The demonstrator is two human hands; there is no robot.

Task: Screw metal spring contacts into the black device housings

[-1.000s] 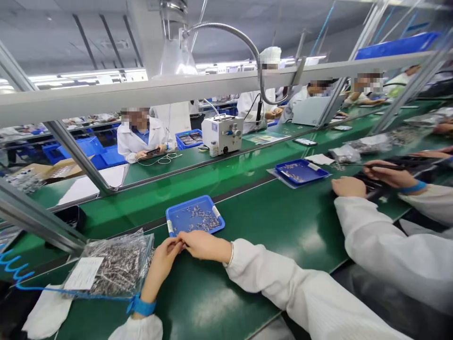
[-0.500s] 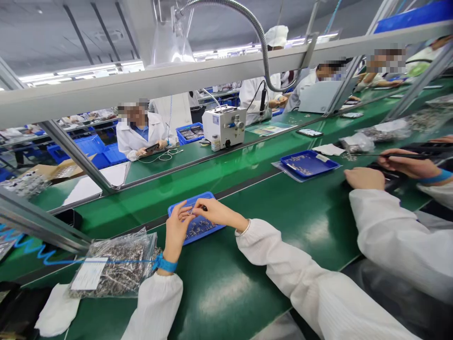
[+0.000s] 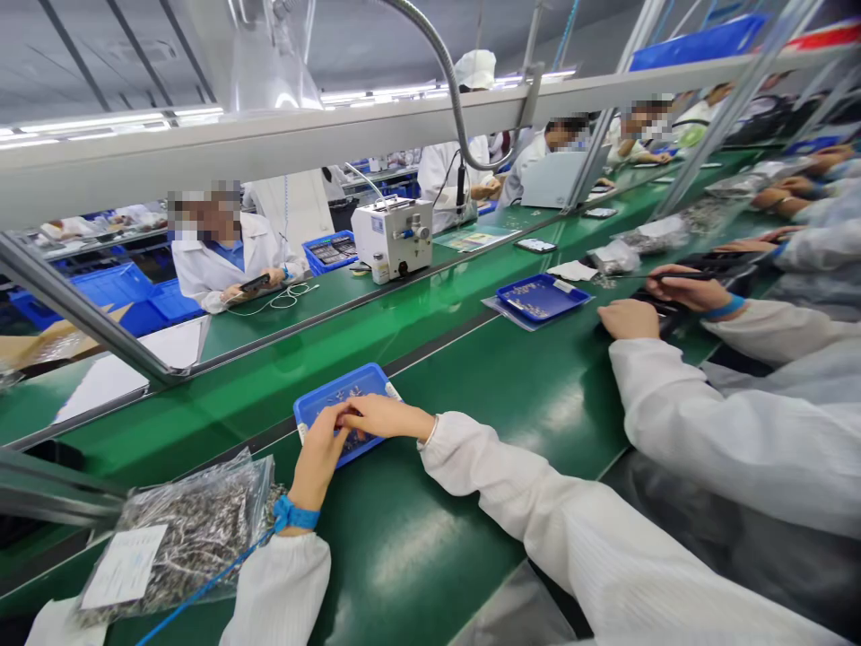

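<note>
Both of my hands meet over the near edge of a blue tray [image 3: 306, 405] that holds small metal parts. My left hand [image 3: 318, 450], with a blue strap on its wrist, has its fingers curled in against the other hand. From the right, my right hand [image 3: 388, 418] reaches across with its fingertips pinched together at the left fingers. Whatever sits between the fingertips is too small and too hidden to name. Left of the tray lies a clear bag of small metal parts [image 3: 202, 529] with a white label.
A second blue tray [image 3: 538, 309] stands further right on the green bench [image 3: 404, 556]. Beside me, a co-worker's hands [image 3: 630, 320] work near plastic bags [image 3: 615, 257]. A metal rail [image 3: 269, 135] crosses overhead. A white machine [image 3: 394, 238] stands across the belt.
The view has swung right, so the scene sits further left. My hands have dropped lower over the tray, the left fingers curling from a raised pose. The dark thing at my right fingers no longer shows.
</note>
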